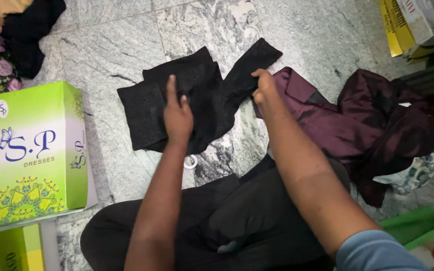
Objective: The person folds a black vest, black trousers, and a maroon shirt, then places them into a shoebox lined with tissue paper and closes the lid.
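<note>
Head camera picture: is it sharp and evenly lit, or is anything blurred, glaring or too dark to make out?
Head view: light is soft and even, with no hard shadows on the grey marble floor; the black textured cloth under the left hand and right hand loses fold detail in darkness; the shiny maroon garment shows mild sheen; edges look slightly soft throughout.

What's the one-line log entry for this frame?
left hand: flat on black garment | right hand: pinching its sleeve | floor: marble | maroon garment: right
</note>
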